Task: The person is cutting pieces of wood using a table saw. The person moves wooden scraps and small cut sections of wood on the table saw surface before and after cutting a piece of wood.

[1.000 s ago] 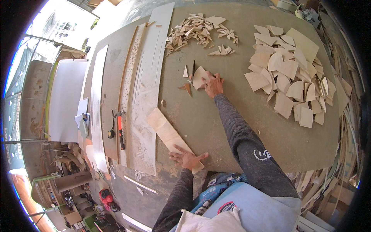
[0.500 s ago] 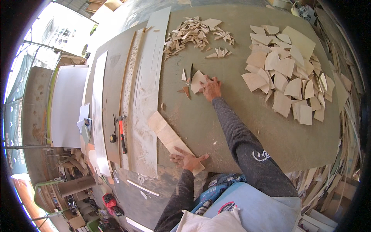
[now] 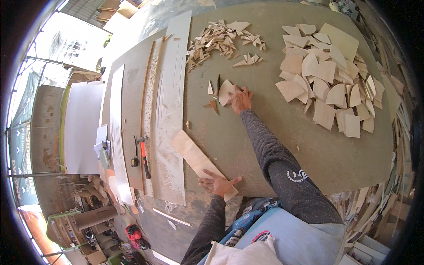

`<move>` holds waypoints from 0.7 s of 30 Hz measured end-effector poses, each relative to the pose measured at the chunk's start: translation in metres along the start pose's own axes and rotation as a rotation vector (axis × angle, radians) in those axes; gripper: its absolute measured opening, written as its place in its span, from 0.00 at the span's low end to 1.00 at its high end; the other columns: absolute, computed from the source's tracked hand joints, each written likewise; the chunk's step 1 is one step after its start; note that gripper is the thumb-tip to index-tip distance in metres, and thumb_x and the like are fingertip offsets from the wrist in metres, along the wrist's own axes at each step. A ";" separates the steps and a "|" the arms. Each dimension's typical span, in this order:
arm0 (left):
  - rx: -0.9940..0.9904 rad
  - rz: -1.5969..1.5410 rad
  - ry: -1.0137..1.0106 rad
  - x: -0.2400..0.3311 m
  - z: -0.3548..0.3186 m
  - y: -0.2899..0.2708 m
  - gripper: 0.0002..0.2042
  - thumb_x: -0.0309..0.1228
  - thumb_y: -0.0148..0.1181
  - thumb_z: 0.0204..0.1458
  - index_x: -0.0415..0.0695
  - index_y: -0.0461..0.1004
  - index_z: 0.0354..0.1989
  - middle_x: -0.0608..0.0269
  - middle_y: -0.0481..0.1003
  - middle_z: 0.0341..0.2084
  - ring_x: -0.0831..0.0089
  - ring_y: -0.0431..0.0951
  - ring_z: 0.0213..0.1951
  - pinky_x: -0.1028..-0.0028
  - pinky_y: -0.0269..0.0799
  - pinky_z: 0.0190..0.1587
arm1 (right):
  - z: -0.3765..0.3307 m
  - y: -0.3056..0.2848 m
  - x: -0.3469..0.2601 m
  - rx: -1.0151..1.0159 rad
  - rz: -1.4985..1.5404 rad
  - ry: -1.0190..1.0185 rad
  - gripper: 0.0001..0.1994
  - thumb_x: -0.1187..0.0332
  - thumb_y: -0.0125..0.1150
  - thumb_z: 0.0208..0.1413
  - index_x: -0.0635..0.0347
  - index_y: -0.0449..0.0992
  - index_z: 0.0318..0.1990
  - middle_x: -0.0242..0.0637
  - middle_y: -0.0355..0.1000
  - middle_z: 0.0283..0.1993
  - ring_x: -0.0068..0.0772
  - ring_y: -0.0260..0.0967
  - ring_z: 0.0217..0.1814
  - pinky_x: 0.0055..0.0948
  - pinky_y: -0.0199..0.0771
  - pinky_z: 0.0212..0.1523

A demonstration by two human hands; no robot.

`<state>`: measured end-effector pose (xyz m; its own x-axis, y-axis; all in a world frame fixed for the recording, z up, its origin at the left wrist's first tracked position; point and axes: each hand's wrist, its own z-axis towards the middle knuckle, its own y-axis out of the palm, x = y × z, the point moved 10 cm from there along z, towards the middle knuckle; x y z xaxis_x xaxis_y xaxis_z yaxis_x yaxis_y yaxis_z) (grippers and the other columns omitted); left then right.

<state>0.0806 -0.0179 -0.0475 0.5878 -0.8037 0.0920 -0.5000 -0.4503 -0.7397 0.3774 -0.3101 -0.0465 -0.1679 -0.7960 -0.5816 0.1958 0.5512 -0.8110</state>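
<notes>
My left hand [image 3: 216, 182] lies with spread fingers on the near end of a long, pale plywood strip [image 3: 194, 152], which is set at a slant at the table's near edge. Farther off, my right hand [image 3: 240, 100] has its fingers bent over a small, flat plywood piece [image 3: 225, 91] and presses on its right side. Just left of that piece lies a thin, dark, upright-looking tool [image 3: 218, 83], its kind unclear. Beside the tool are a pale pointed offcut [image 3: 210, 87] and a browner triangular offcut [image 3: 213, 105]. My right fingertips are partly hidden.
On the brown table [image 3: 265, 145], a heap of curved-edged plywood pieces [image 3: 324, 73] lies right, and a pile of pointed offcuts [image 3: 216, 42] at the far side. Left are a long whitish board [image 3: 172, 106], a hammer [image 3: 145, 159] and a tape measure [image 3: 134, 161].
The whole view has shifted slightly. Both hands stay on the same wood pieces, with hardly any visible movement.
</notes>
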 end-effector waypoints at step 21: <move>-0.020 0.012 -0.046 -0.007 0.004 0.003 0.88 0.64 0.83 0.20 0.47 0.03 0.68 0.19 0.11 0.67 0.23 0.13 0.70 0.28 0.26 0.67 | -0.018 0.003 -0.012 -0.071 -0.075 -0.088 0.21 0.53 0.68 0.55 0.41 0.81 0.56 0.32 0.64 0.68 0.50 0.55 0.65 0.65 0.55 0.63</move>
<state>0.0776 -0.0122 -0.0533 0.6102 -0.7906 0.0519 -0.5195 -0.4487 -0.7272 0.3622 -0.2940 -0.0433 -0.0937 -0.8529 -0.5135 0.1165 0.5028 -0.8565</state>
